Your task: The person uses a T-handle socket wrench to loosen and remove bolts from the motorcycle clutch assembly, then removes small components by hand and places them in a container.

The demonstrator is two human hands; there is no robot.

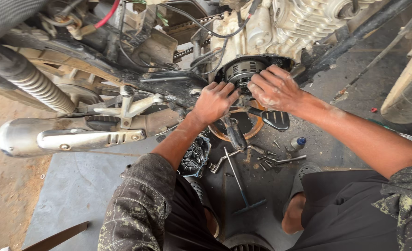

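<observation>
Head view: both hands are working at the round, dark, ribbed metal clutch assembly (241, 70), which is sitting in the open side of the pale motorcycle engine case (280, 23). The left hand (214, 101) is pressing its curled fingers against the assembly's lower-left rim; the right hand (273, 88) is cupping its right edge, closer in. The assembly's axis is pointing out toward the person.
</observation>
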